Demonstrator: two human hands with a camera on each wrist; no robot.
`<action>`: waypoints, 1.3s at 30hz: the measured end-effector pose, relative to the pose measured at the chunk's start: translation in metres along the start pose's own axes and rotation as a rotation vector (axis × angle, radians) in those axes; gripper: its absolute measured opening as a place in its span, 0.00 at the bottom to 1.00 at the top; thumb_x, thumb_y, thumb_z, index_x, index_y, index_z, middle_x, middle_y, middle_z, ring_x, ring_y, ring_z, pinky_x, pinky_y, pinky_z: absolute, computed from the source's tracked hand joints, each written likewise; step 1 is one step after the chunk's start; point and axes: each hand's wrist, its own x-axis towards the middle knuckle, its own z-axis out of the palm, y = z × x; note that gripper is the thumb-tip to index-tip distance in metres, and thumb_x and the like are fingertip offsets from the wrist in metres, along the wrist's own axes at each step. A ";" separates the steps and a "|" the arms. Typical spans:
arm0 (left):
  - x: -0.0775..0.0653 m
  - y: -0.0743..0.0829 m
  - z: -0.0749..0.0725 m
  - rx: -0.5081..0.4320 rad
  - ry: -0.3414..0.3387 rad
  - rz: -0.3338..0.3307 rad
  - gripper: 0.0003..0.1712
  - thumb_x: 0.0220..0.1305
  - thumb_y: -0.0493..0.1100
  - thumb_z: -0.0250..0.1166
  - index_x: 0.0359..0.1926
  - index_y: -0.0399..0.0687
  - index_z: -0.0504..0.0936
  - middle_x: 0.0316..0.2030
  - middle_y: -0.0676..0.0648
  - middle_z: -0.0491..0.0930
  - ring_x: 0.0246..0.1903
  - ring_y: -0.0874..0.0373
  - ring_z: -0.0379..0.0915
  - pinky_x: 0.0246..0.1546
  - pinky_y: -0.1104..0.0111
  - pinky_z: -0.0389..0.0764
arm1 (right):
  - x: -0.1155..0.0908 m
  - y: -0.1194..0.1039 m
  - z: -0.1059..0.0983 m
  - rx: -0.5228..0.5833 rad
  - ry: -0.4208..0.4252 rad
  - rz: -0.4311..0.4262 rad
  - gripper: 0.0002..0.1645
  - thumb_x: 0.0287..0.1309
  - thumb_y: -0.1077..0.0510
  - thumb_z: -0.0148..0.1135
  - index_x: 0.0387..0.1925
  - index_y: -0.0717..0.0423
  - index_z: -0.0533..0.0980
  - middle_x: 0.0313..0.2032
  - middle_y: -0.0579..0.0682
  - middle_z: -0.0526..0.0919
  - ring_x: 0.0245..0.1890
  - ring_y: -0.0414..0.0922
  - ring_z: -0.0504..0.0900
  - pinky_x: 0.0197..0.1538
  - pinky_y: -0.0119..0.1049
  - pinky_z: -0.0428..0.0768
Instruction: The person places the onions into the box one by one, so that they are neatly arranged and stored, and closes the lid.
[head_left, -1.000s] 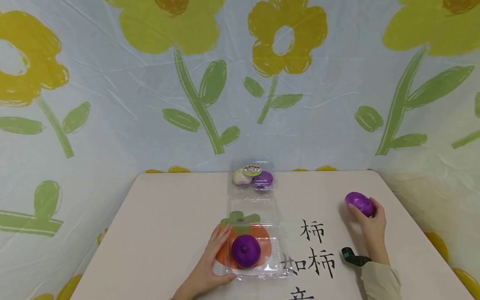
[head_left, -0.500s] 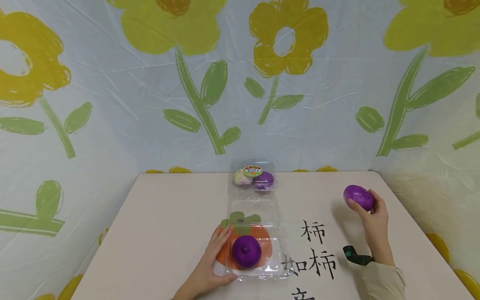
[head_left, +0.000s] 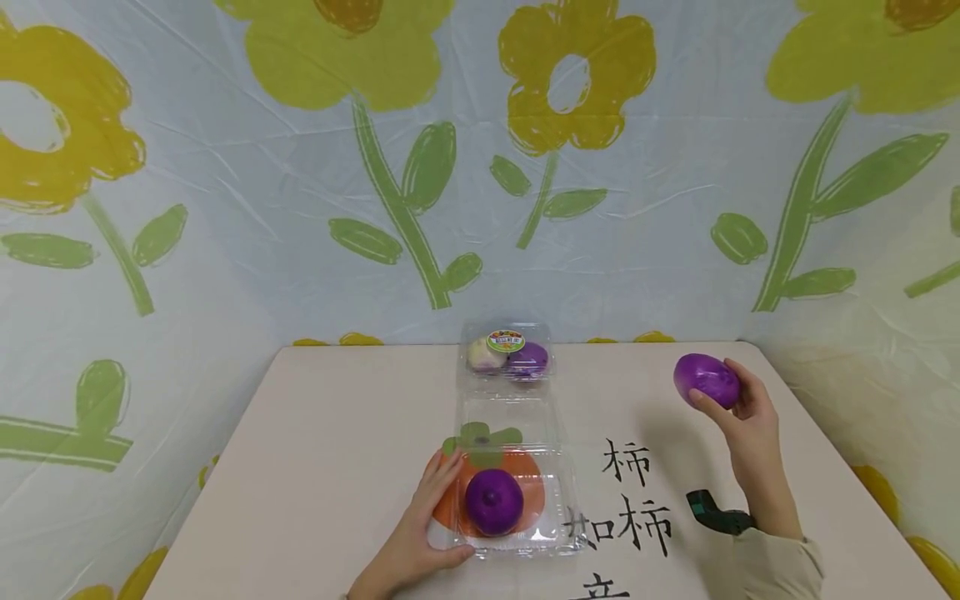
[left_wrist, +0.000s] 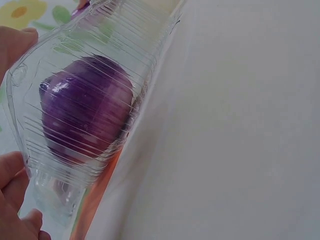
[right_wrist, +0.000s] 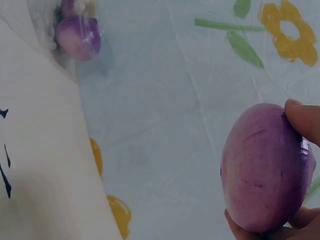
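My right hand (head_left: 753,417) holds a glossy purple egg-shaped fruit (head_left: 707,381) up over the table's right side. In the right wrist view fingers grip the upper and lower ends of this fruit (right_wrist: 265,167). My left hand (head_left: 420,525) rests at the left edge of a hinged clear plastic box (head_left: 543,537), thumb at the front corner and fingers extended along the side. The box's lid part folds back flat behind it. One round purple fruit (head_left: 494,502) with a small nub on top sits inside, and shows through the ridged wall in the left wrist view.
A second clear box (head_left: 504,325) with an oval label stands at the table's back edge, holding a pale fruit (head_left: 486,357) and a purple one (head_left: 528,360). The pale table (head_left: 330,433) bears a printed persimmon and black characters. A flower-printed cloth (head_left: 652,275) hangs around it.
My right hand has raised the purple egg-shaped fruit and brought it slightly left, its shadow spreading on the table. The left hand and the box stay where they were.
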 end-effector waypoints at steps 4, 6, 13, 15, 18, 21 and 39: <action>0.000 -0.002 0.001 0.010 0.004 0.006 0.58 0.50 0.52 0.78 0.76 0.44 0.56 0.76 0.40 0.51 0.74 0.30 0.33 0.57 0.24 0.45 | -0.004 -0.017 0.004 -0.035 -0.066 0.000 0.43 0.62 0.66 0.65 0.74 0.51 0.58 0.67 0.53 0.61 0.65 0.41 0.63 0.53 0.15 0.71; 0.000 -0.002 0.000 0.012 0.004 0.006 0.58 0.50 0.52 0.78 0.76 0.43 0.56 0.76 0.40 0.51 0.74 0.30 0.33 0.57 0.25 0.45 | -0.006 -0.026 0.005 -0.077 -0.091 0.011 0.43 0.64 0.64 0.65 0.75 0.50 0.56 0.69 0.54 0.59 0.67 0.43 0.61 0.53 0.15 0.71; 0.000 -0.002 0.000 0.021 0.008 0.010 0.58 0.50 0.53 0.77 0.76 0.44 0.56 0.76 0.41 0.51 0.73 0.30 0.33 0.61 0.31 0.45 | -0.018 -0.050 0.016 -0.165 -0.169 -0.022 0.40 0.63 0.64 0.65 0.72 0.48 0.60 0.67 0.53 0.63 0.64 0.39 0.64 0.50 0.14 0.72; 0.000 -0.002 0.001 0.021 0.008 0.013 0.58 0.50 0.53 0.77 0.76 0.44 0.56 0.76 0.40 0.51 0.73 0.30 0.33 0.63 0.35 0.44 | -0.022 -0.056 0.021 -0.172 -0.198 -0.043 0.40 0.61 0.66 0.66 0.71 0.49 0.62 0.64 0.50 0.65 0.61 0.35 0.66 0.50 0.14 0.72; -0.001 -0.002 0.001 0.013 0.006 0.017 0.58 0.51 0.52 0.77 0.76 0.43 0.56 0.76 0.39 0.51 0.74 0.30 0.33 0.67 0.42 0.42 | -0.028 -0.063 0.028 -0.206 -0.242 -0.062 0.40 0.60 0.66 0.67 0.70 0.50 0.62 0.63 0.47 0.66 0.60 0.32 0.66 0.50 0.15 0.73; -0.001 -0.002 0.001 0.006 0.004 0.017 0.57 0.51 0.51 0.77 0.76 0.43 0.56 0.76 0.39 0.51 0.74 0.30 0.32 0.68 0.47 0.41 | -0.034 -0.070 0.035 -0.224 -0.289 -0.067 0.41 0.59 0.65 0.68 0.71 0.51 0.62 0.64 0.49 0.66 0.64 0.35 0.64 0.51 0.17 0.73; 0.001 -0.001 0.000 0.000 0.007 0.010 0.58 0.51 0.52 0.78 0.76 0.44 0.56 0.76 0.39 0.51 0.74 0.31 0.33 0.68 0.46 0.41 | -0.056 -0.070 0.068 -0.347 -0.487 -0.178 0.46 0.49 0.62 0.77 0.69 0.54 0.65 0.65 0.55 0.70 0.69 0.55 0.63 0.55 0.21 0.72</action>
